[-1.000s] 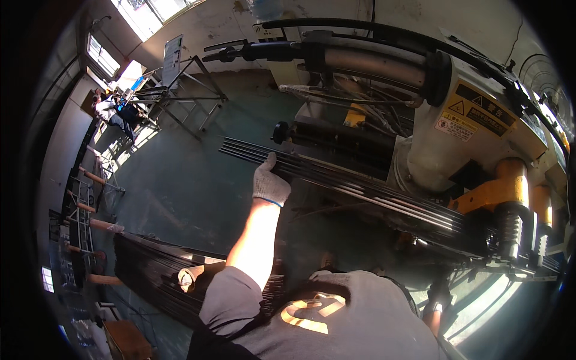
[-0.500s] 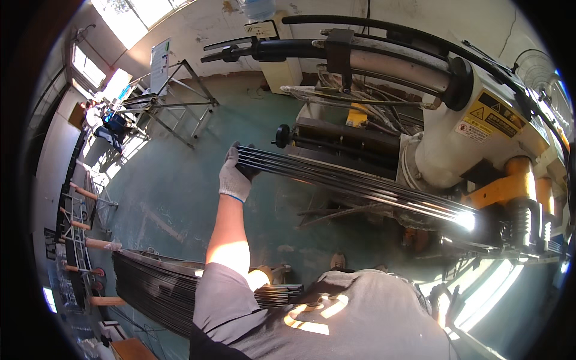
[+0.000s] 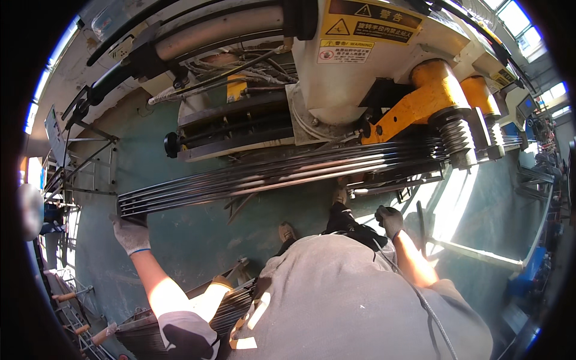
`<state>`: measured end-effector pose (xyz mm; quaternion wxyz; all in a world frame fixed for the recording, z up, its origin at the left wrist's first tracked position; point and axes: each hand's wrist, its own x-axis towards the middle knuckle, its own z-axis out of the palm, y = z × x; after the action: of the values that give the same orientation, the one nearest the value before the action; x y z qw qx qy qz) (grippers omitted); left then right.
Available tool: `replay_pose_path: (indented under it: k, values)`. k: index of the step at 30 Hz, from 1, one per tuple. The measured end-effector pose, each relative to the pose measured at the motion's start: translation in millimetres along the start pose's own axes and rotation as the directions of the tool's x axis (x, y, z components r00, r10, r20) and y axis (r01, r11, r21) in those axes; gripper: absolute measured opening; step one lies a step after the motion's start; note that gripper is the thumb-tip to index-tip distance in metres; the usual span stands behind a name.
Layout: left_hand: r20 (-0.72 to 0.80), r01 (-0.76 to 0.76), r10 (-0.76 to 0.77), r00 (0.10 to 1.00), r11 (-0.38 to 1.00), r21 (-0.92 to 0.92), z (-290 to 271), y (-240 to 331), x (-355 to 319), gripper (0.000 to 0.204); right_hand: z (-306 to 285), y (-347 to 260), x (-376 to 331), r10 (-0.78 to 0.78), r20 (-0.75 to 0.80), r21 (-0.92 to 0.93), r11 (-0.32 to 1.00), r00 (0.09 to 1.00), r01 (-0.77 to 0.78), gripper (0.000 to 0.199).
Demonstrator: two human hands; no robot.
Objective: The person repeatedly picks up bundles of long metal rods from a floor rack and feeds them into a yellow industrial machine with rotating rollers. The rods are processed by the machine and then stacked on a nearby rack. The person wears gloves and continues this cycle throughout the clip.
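My left hand point(image 3: 130, 233), in a pale knitted glove with a dark palm, is closed around the near-left ends of several long metal rods point(image 3: 240, 185). The rods lie side by side, dark and shiny, and stretch across to the right, under the orange arm point(image 3: 414, 105) of a big off-white machine point(image 3: 336, 72). Ribbed spring-like cylinders point(image 3: 456, 135) hang from that arm beside the rods. Lower right, my right hand point(image 3: 391, 221), also gloved, is curled near my hip, away from the rods. Whatever its fingers may hold is hidden.
Behind my left arm, a stack of dark rods point(image 3: 231, 311) lies on a rack. A metal frame stand point(image 3: 96, 159) is at far left. A black knob point(image 3: 172, 144) sticks out of the machine's side. A pale rail frame point(image 3: 480, 253) stands at right on the sunlit green floor.
The view has turned right, showing more of the machine. My left hand, still on the rod ends, now appears farther left and lower. My right hand has come clearly into view.
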<state>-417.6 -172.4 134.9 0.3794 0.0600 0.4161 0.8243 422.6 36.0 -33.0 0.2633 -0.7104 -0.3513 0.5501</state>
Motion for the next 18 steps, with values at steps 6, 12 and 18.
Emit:
replay_pose_path:
  k: [6,12,18]
  values:
    - [-0.403,-0.070,0.003,0.915,0.986,-0.152,92,-119,-72,0.070,-49,2,78,0.061,0.089,-0.359,0.933,0.994,-0.026,0.038]
    - [-0.176,0.281,-0.311,0.934,0.944,-0.172,145,-334,-141,0.048,-167,36,179,0.082,0.231,-0.842,0.517,0.969,0.157,0.041]
    - [-0.118,0.480,-0.506,0.855,0.856,-0.191,234,-400,-175,0.043,-226,5,198,0.144,0.083,-0.797,0.604,0.986,-0.021,0.040]
